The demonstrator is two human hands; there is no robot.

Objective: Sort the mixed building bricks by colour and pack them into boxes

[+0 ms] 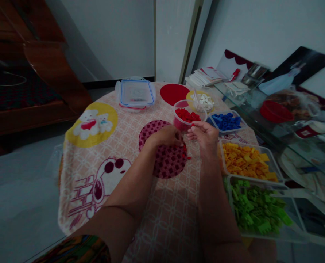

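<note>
My right hand (206, 134) pinches a small red toy brick (193, 125) between thumb and fingertips, just in front of a round clear tub (176, 116) of red bricks. To its left my left hand (169, 135) reaches over the dark pink checked circle of the cloth. Its fingers are curled together and point down; whatever they hold is too small or hidden to make out. Several loose red bricks (184, 155) lie on the cloth just below those fingertips, at the circle's right edge.
Along the right stand clear boxes of blue bricks (226, 121), yellow bricks (246, 160) and green bricks (258, 208). White pieces (204, 102) sit behind the tub. A blue-rimmed lidded box (137, 93) lies at the back left. A glass shelf (250, 109) with clutter borders the right.
</note>
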